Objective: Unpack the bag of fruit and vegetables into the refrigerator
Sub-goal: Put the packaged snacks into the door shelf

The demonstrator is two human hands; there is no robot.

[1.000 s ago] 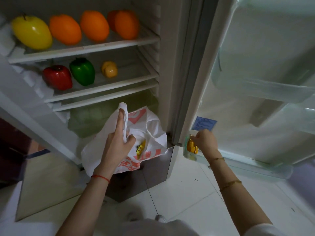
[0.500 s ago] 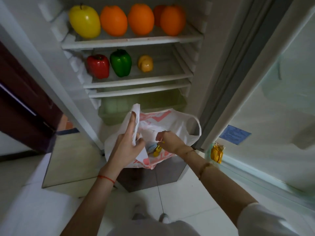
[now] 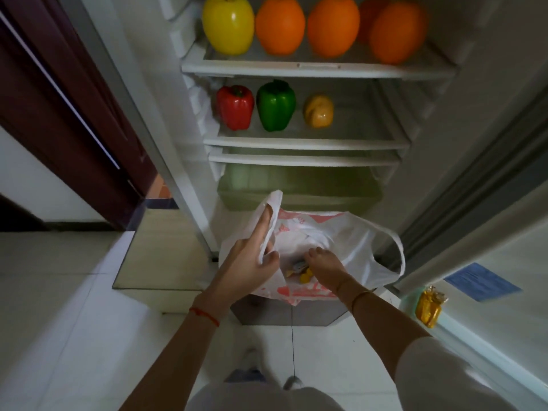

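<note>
A white plastic bag [image 3: 353,241] with red print sits at the foot of the open refrigerator. My left hand [image 3: 249,259] grips the bag's left handle and holds it up. My right hand [image 3: 323,266] is down inside the bag, fingers curled around a small yellow item [image 3: 305,275] that is mostly hidden. On the top shelf [image 3: 314,66] lie a yellow apple [image 3: 228,23] and several oranges [image 3: 332,25]. The shelf below holds a red pepper [image 3: 235,106], a green pepper [image 3: 275,105] and a small yellow fruit [image 3: 318,111].
A green crisper drawer [image 3: 299,185] sits under the shelves. The fridge door [image 3: 489,232] stands open at right, with a gold-wrapped item [image 3: 428,307] in its bottom rack. A dark wooden door [image 3: 59,114] is at left. White tiled floor lies below.
My right hand left the gold-wrapped item in the door rack and moved left into the bag. My view shifted right and closer to the shelves. My left hand kept hold of the handle.
</note>
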